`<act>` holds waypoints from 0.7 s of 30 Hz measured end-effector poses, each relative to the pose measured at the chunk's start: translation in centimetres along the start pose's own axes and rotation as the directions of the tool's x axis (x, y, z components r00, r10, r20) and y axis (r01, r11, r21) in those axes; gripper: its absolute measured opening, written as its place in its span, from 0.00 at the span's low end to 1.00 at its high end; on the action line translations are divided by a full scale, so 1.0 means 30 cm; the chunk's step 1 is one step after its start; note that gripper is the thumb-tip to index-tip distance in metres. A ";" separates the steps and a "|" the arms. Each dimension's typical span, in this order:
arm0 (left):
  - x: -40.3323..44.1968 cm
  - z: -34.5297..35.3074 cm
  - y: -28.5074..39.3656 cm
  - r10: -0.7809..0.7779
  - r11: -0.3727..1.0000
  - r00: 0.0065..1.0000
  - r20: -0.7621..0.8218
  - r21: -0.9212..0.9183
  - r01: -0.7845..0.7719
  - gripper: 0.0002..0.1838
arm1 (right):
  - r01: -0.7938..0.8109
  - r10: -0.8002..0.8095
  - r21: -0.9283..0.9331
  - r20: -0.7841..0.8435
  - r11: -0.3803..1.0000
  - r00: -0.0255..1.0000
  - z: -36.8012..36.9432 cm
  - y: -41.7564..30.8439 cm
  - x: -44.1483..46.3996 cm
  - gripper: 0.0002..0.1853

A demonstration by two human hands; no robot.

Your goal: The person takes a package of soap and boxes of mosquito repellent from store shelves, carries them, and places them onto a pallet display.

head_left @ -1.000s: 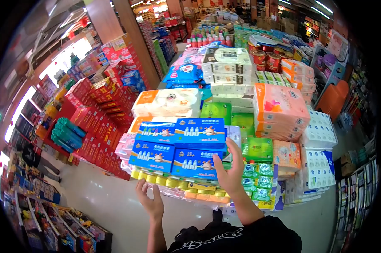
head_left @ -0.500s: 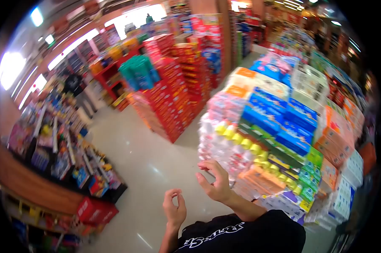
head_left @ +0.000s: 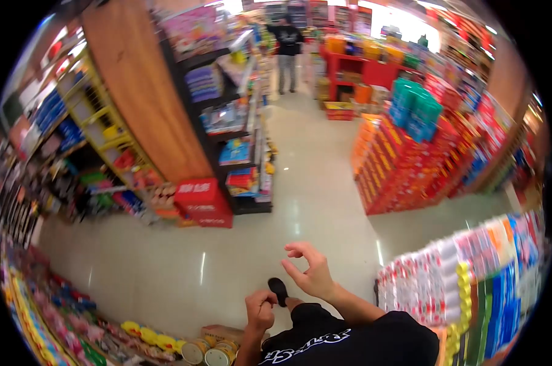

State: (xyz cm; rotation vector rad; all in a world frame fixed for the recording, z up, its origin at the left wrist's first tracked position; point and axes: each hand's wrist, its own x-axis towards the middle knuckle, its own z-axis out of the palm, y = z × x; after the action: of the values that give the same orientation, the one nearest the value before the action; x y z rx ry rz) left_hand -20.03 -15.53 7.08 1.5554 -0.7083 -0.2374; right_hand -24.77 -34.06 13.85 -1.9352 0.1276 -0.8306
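My right hand is raised in front of my body, thumb and fingers apart and curved, with nothing in it. Lower and to its left, my left hand has its fingers curled in, and no object shows in it. Neither hand touches any goods. Just beyond my left hand, my foot in a dark shoe is on the shiny floor. Cans with yellow labels and a cardboard box stand left of my left forearm.
Ahead left, a red box sits beside a dark shelf rack. A stack of red cartons stands ahead right. Packaged paper goods are piled at lower right. A person in black stands far down the aisle.
My view has swung left, so the shelf rack and red cartons now lie further right in it. My left hand's fingers have closed in; my right hand keeps its open curve.
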 end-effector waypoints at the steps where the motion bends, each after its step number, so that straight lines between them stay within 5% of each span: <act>1: 0.013 -0.053 -0.022 -0.030 1.000 0.999 -0.016 0.002 0.030 0.10 | 0.005 -0.005 0.019 0.025 1.000 1.000 0.069 0.020 0.046 0.18; 6: 0.215 -0.275 -0.133 -0.032 0.999 0.999 -0.028 0.039 0.033 0.08 | -0.025 0.017 0.080 0.091 0.996 0.996 0.422 0.139 0.338 0.18; 9: 0.377 -0.443 -0.130 0.001 0.973 0.992 0.127 0.230 -0.030 0.06 | -0.085 0.071 0.085 0.151 0.993 0.986 0.638 0.198 0.536 0.19; 12: 0.490 -0.679 -0.177 0.000 0.938 0.998 0.063 0.345 -0.021 0.06 | -0.039 0.013 0.130 0.196 0.991 0.981 0.855 0.190 0.705 0.20; 15: 0.529 -0.943 -0.236 -0.061 0.915 0.979 -0.197 0.380 0.133 0.07 | -0.056 -0.004 0.159 0.353 0.986 0.936 1.110 0.176 0.837 0.23; 21: 0.466 -1.397 -0.395 -0.165 0.913 0.780 -0.603 0.206 0.352 0.09 | -0.023 -0.128 0.247 0.579 0.969 0.805 1.709 0.103 1.026 0.25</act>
State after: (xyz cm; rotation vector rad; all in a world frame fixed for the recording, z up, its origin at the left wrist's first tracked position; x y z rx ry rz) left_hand 17.37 10.70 4.97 1.9025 -0.0369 0.1570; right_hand 30.09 -10.11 12.23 -1.8776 -0.3940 -0.2229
